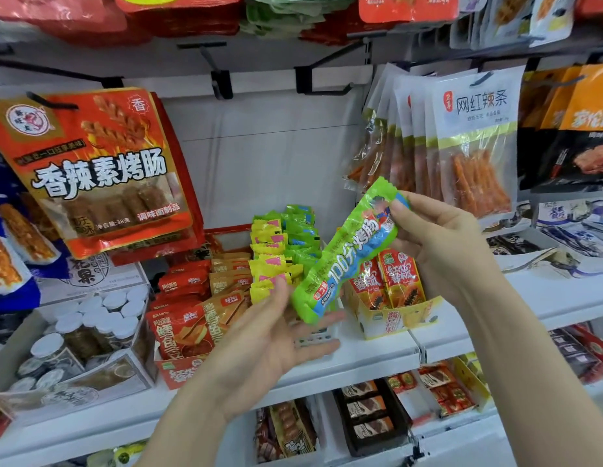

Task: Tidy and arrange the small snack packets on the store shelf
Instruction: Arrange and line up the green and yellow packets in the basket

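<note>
The green packet [347,252] is in the air in front of the shelf [377,352], tilted with its top end toward 1 o'clock and its bottom end toward 7 o'clock. The right hand [441,244] pinches that top end, thumb on the printed face and fingers [403,246] curled behind, probably so the label can be read before the packet is put away. The left hand [269,345] lies below at 7 o'clock, palm up and fingers released and spread; the packet's lower end is at or just over the fingertips, though I cannot tell if it touches. It looks placed to steady or catch the packet.

Behind the packet, at 10 o'clock, a white bin [315,337] carries rows of yellow packets [268,261] and more green packets [302,230] stood on edge. That is likely where this one belongs. At 5 o'clock a yellow box [391,316] holds red papaya packets [386,278] upright. Farther out at 9 o'clock is a red box [178,369] of orange packets [189,315]; beyond that, a tray of jars [91,325].
</note>
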The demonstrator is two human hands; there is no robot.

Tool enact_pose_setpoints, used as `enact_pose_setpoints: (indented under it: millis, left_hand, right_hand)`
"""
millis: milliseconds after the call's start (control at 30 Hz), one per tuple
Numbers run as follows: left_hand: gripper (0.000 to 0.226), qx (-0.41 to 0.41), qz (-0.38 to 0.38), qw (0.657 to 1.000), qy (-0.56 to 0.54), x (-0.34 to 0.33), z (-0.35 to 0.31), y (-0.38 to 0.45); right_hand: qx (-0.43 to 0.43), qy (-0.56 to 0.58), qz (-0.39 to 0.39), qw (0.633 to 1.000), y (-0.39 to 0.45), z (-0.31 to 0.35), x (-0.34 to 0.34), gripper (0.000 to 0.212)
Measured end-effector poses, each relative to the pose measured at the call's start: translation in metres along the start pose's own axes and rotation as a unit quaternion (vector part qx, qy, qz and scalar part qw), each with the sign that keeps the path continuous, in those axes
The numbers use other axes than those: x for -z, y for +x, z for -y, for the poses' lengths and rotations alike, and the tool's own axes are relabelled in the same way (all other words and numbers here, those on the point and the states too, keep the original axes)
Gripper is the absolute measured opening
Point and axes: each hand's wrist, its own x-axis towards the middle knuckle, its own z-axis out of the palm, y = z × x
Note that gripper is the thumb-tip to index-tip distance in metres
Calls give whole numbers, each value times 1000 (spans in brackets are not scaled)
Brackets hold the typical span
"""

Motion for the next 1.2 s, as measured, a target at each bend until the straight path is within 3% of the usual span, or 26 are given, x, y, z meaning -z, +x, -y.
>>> enact_pose_setpoints:
  millis: [33, 100, 200, 267, 367, 500, 600, 800, 933, 1100, 1200]
  left_hand:
    - [49, 19, 21, 999, -38, -2, -1, -1]
    - [41, 33, 33, 995, -91, -4, -4, -4]
    - [38, 27, 26, 992, -116, -4, -4, -7]
    - [21, -7, -19, 998, -60, -3, -3, -7]
    - [27, -66, -109, 989, 68, 0, -1, -4]
    - [52, -126, -112, 973, 156, -2, 0, -4]
    - [54, -150, -108, 965, 186, -4, 0, -3]
    - [71, -162, -97, 965, 180, -6, 1, -5]
    - [74, -166, -93, 965, 179, -5, 2, -5]
    - [73, -173, -91, 965, 176, -3, 1, -8]
    - [71, -133, -50, 984, 103, -2, 0, -8]
  right_hand:
    - [-1, 30, 17, 999, -1, -1, -3, 26]
    - [-1, 77, 40, 996, -2, -3, -7, 28]
    - [-3, 71, 35, 997, -2, -7, -8, 26]
    - [-27, 27, 40, 998, -1, -8, -6, 25]
    - [-97, -8, 79, 992, 0, -5, -6, 47]
    - [-78, 4, 114, 990, -1, -7, -5, 55]
    - [-54, -7, 71, 996, -3, -10, -7, 66]
    - [-10, -23, -11, 1000, -4, -11, -13, 40]
    - [-16, -46, -6, 999, -6, -13, -11, 31]
    - [-14, -41, 7, 999, -7, -12, -12, 34]
    - [-13, 15, 37, 999, -8, -11, -13, 35]
